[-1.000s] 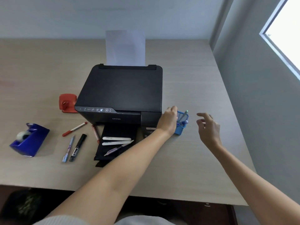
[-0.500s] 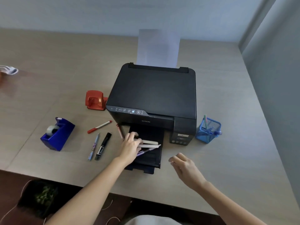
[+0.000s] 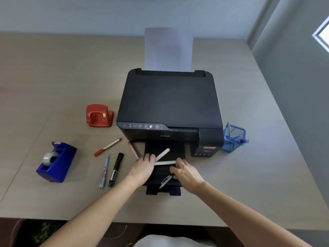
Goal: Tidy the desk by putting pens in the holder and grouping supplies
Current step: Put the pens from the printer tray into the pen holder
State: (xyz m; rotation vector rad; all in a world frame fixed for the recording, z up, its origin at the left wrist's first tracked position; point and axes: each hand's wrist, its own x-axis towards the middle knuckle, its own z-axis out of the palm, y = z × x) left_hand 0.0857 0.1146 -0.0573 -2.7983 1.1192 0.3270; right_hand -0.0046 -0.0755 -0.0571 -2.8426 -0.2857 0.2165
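A tilted white pen [image 3: 163, 153] rises from my left hand [image 3: 143, 167], which is shut on its lower end over the printer's black output tray [image 3: 162, 191]. A second white pen [image 3: 164, 163] lies flat between my hands. My right hand [image 3: 187, 171] touches its right end with the fingertips and pinches a clear pen [image 3: 165, 181] at the thumb. On the desk to the left lie a red pen [image 3: 107, 147], a pale blue pen [image 3: 104, 171], a black marker [image 3: 115, 169] and a pink pen [image 3: 133, 150]. The blue mesh holder [image 3: 234, 139], with pens in it, stands right of the printer.
The black printer [image 3: 169, 104] fills the desk's middle, with paper upright at its back. A red hole punch [image 3: 99, 115] and a blue tape dispenser [image 3: 57, 162] sit to the left. The desk's right edge runs close to the holder, by the wall.
My left hand left the holder, came to the tray and lifted one end of a white pen. My right hand moved in onto the tray and turned the clear pen.
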